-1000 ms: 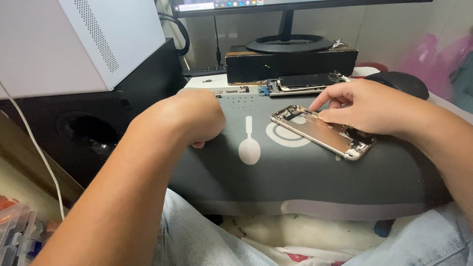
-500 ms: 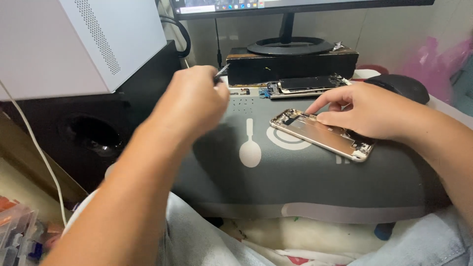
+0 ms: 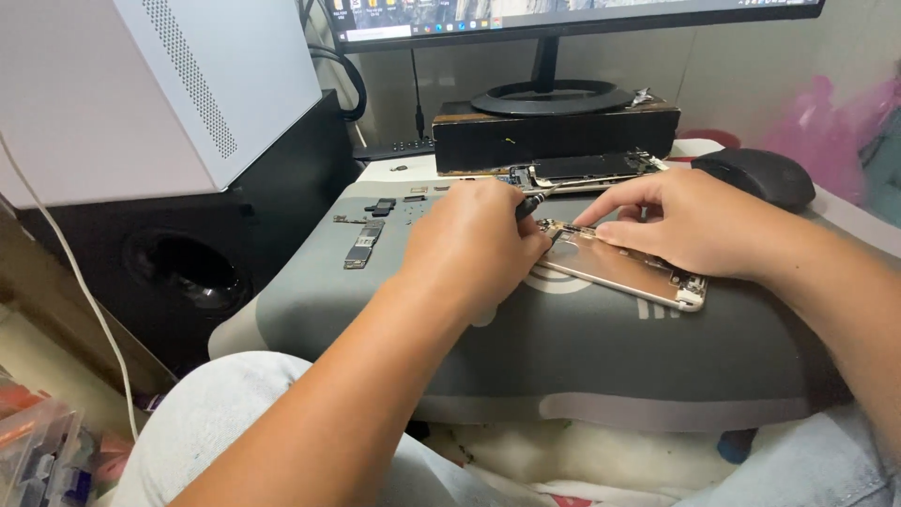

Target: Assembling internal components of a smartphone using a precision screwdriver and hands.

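The opened phone body lies flat on the grey work mat, a little right of the middle, with its inside facing up and its screen already away. My right hand rests on its far end, fingers pressed down together to keep it from sliding. My left hand is closed around a thin dark tool, pinching it, and the tip points at the top left corner of the phone body, very near to it; I cannot tell if the tip touches. I judge the disassembly is well started but not finished: some parts are already out, and the frame holds more. On the left part of the mat I count about four small removed parts, one long board piece and some smaller dark ones, though the tiny ones are hard to count. Behind my hands lies one more flat phone piece, partly hidden. Further out there is one black mouse at the right, one monitor stand on a dark block, one white computer case and one black speaker at the left.
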